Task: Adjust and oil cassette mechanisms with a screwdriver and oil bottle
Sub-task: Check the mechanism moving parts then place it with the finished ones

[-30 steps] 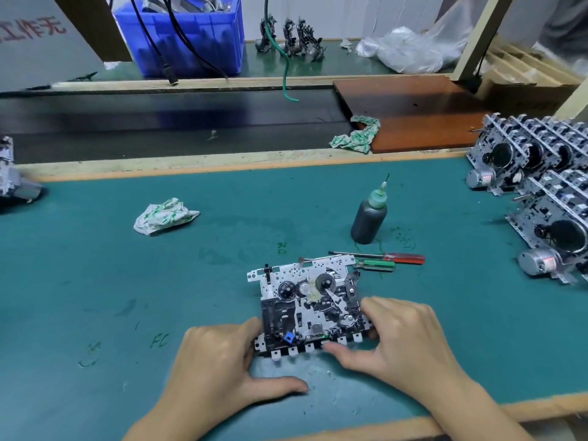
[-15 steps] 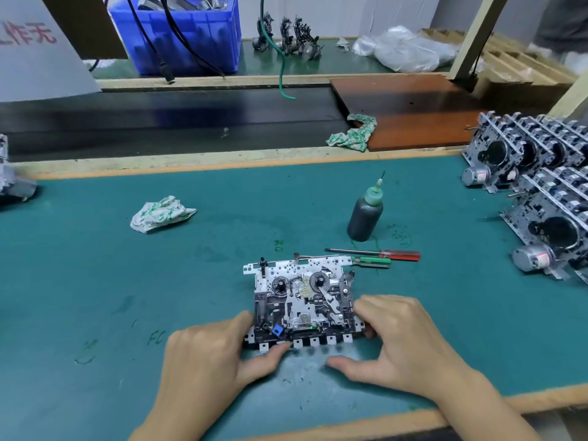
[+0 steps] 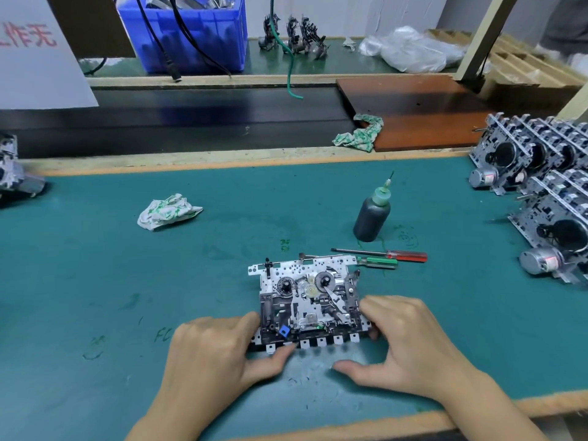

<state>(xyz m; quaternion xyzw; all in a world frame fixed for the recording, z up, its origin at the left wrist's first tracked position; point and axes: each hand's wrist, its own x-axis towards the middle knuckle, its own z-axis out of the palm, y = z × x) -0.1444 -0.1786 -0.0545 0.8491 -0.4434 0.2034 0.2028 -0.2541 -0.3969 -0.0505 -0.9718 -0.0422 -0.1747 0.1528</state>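
A metal cassette mechanism (image 3: pixel 305 297) lies flat on the green mat near the front edge. My left hand (image 3: pixel 216 354) grips its near left corner, thumb against the front edge. My right hand (image 3: pixel 410 342) holds its right side with curled fingers, thumb lying on the mat. Just behind the mechanism lie a green-handled screwdriver (image 3: pixel 377 261) and a red-handled screwdriver (image 3: pixel 404 255). A dark oil bottle (image 3: pixel 370 216) with a green needle cap stands upright beyond them.
Several more cassette mechanisms (image 3: pixel 547 192) are stacked at the right edge. A crumpled cloth (image 3: pixel 167 211) lies at mid left, another cloth (image 3: pixel 359 135) on a brown board behind the mat. A blue bin (image 3: pixel 197 33) and a conveyor belt sit farther back.
My left thumb has moved from the mat up to the mechanism's front edge, and the mechanism has turned slightly to lie squarer. My right hand stays on its right side.
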